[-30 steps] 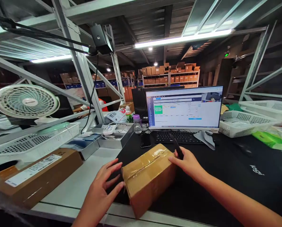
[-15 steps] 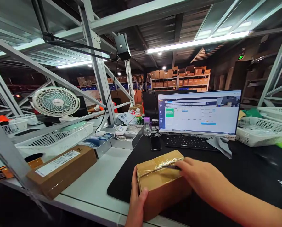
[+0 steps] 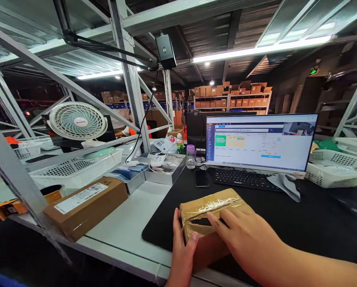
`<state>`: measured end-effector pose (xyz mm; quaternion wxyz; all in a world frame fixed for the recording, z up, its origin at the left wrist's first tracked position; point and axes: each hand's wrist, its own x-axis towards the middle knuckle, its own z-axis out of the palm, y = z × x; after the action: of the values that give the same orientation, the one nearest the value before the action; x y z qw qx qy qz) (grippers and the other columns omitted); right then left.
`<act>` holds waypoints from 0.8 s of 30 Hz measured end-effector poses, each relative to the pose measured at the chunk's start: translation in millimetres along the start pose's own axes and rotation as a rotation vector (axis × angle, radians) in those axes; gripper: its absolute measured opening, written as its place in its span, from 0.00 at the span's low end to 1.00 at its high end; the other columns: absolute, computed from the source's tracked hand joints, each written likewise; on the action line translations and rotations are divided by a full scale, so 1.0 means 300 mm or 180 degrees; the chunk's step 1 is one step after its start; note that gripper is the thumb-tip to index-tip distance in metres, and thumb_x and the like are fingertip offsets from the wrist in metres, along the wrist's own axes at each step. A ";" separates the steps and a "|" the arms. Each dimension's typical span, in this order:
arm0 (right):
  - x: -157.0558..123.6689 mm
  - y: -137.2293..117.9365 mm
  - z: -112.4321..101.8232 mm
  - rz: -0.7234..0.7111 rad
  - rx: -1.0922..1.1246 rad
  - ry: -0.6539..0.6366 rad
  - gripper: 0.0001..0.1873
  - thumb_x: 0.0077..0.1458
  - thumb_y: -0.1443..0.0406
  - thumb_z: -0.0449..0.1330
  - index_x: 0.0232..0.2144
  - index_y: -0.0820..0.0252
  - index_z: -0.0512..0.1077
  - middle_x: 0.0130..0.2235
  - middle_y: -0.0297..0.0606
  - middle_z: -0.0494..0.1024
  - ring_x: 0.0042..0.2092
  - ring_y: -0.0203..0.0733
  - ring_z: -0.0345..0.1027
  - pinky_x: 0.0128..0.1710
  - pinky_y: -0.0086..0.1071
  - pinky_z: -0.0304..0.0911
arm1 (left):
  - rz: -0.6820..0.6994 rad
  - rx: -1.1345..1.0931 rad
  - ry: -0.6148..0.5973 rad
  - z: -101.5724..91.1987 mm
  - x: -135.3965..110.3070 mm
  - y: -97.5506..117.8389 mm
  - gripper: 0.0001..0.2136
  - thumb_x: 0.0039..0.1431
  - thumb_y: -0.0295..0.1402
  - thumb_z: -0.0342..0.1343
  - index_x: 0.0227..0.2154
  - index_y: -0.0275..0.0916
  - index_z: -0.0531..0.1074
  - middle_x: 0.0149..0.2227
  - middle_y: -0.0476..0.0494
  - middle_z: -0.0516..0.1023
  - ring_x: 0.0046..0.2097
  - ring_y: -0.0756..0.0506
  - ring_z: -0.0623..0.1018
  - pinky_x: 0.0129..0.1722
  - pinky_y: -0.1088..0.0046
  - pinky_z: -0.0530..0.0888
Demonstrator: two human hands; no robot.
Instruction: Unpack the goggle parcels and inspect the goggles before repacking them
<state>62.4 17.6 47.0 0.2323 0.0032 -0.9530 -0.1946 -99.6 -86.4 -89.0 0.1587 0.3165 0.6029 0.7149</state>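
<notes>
A brown cardboard box [image 3: 196, 205] with shiny clear tape along its top seam rests at an angle on the black desk mat. My left hand [image 3: 183, 247] is closed around its near left end, thumb on the front edge and fingers along the side. My right hand [image 3: 241, 231] lies over the right part of the top, fingers bent in a grip. From under its fingertips, a dark, pointed, blade-like thing [image 3: 202, 221] reaches left along the seam; its handle is hidden in the hand.
A labelled cardboard box [image 3: 89, 207] lies to the left, before a white basket [image 3: 77, 171] and grey trays [image 3: 163, 177]. Behind the mat stand a phone [image 3: 201, 178], bottle [image 3: 191, 159], keyboard [image 3: 241, 178] and monitor [image 3: 256, 151]. A grey cloth [image 3: 286, 186] and another basket [image 3: 330, 175] are rightward.
My right hand has moved left and nearer along the top of the box, and the dark blade-like thing with it. My left hand keeps its hold. The view has shifted slightly.
</notes>
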 end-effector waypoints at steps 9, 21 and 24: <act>-0.017 -0.002 0.060 0.0221 -0.0614 0.0173 0.29 0.47 0.72 0.61 0.54 0.65 0.69 0.33 0.40 0.77 0.30 0.46 0.70 0.24 0.38 0.52 | -0.0012 0.0146 -0.0219 -0.018 -0.005 0.042 0.39 0.63 0.51 0.44 0.69 0.42 0.34 0.73 0.37 0.44 0.71 0.38 0.53 0.68 0.60 0.59; -0.375 0.400 0.058 0.1884 -0.1274 -0.0907 0.26 0.53 0.80 0.55 0.52 0.64 0.76 0.31 0.45 0.79 0.29 0.47 0.75 0.23 0.34 0.58 | 0.0921 0.3037 -0.1157 -0.077 0.222 0.285 0.34 0.53 0.41 0.53 0.65 0.42 0.60 0.69 0.38 0.58 0.70 0.33 0.55 0.69 0.41 0.41; -0.411 0.449 0.070 0.2255 -0.0456 -0.0876 0.20 0.61 0.73 0.53 0.53 0.60 0.75 0.35 0.45 0.81 0.34 0.48 0.77 0.30 0.35 0.64 | 0.0613 0.3613 -0.1785 0.004 0.270 0.389 0.32 0.56 0.52 0.52 0.59 0.37 0.69 0.64 0.30 0.67 0.64 0.29 0.67 0.64 0.43 0.60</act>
<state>174.3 161.9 25.7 0.1547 -0.3685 -0.9013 -0.1670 -141.3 -62.2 44.7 0.0531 0.5791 0.7921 0.1854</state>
